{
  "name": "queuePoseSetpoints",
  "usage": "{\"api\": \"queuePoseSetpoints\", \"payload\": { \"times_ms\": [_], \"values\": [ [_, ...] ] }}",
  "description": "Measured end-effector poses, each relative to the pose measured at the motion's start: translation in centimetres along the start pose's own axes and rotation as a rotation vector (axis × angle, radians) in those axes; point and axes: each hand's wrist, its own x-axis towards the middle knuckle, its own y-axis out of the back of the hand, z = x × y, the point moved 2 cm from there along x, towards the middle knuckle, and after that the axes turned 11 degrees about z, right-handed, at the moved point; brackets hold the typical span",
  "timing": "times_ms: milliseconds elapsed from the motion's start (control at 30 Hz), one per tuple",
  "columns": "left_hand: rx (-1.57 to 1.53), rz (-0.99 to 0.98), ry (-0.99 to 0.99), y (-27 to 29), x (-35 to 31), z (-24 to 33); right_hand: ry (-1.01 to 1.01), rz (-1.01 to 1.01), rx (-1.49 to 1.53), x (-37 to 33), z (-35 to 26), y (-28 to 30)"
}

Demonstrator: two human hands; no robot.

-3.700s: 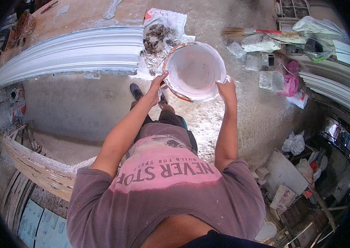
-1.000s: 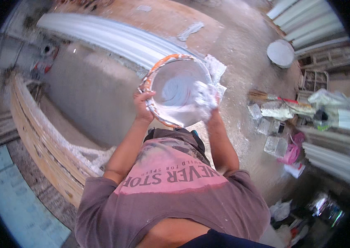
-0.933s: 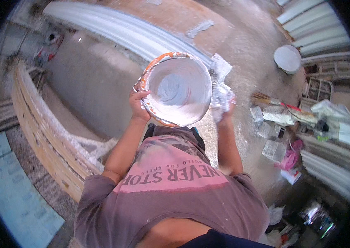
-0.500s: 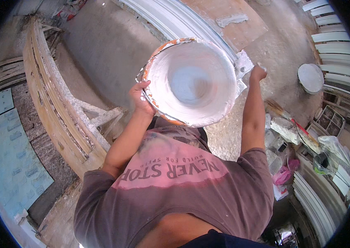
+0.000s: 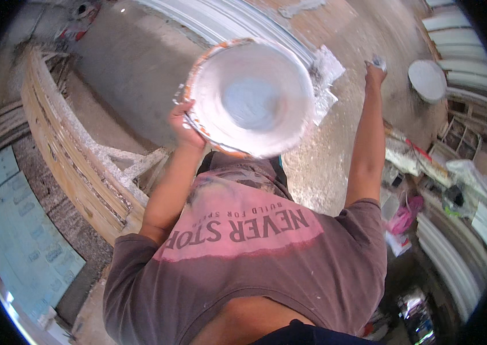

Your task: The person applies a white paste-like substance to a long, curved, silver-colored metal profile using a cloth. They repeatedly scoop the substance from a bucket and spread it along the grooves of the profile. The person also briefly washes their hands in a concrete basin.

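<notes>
Orange-and-white bucket [image 5: 292, 109] sits upper middle of the frame, mouth facing the camera, left hand [image 5: 186, 127] clamped on the left side of its rim. White residue coats the inner wall; the bottom looks grey-blue. Right hand [image 5: 375, 75] is well apart from it, arm stretched toward the upper right, fingers curled around a small grey-white lump [image 5: 379, 61], too blurred to identify. Just right of the bucket, partly behind it: crumpled white sheet [image 5: 327, 66]. Below the bucket, brown-and-pink T-shirt [image 5: 238, 282] fills lower middle. Long white strips [image 5: 215, 20] run along the top edge, beside a brown board [image 5: 335, 17] with a pale smear on it. Upper right: round white tub [image 5: 427, 79] near pale panels [image 5: 450, 49]. Right edge: pink bag [image 5: 405, 214], and more white strips [image 5: 442, 259] lower down. Left side: long wooden piece [image 5: 71, 164] running diagonally, light-blue sheets [image 5: 28, 241] beyond it at lower left.
</notes>
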Motion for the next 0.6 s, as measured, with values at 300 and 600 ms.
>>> {"api": "queuePoseSetpoints", "payload": {
  "times_ms": [300, 600],
  "values": [
    [0.093, 0.074, -0.332, 0.9, -0.2, 5.7, 0.385, -0.032, -0.503, 0.3, 2.9, 1.0],
    [0.086, 0.182, -0.389, 3.5, -1.9, 6.7, 0.455, -0.188, -0.400, -1.6, 1.7, -0.2]
  ]
}}
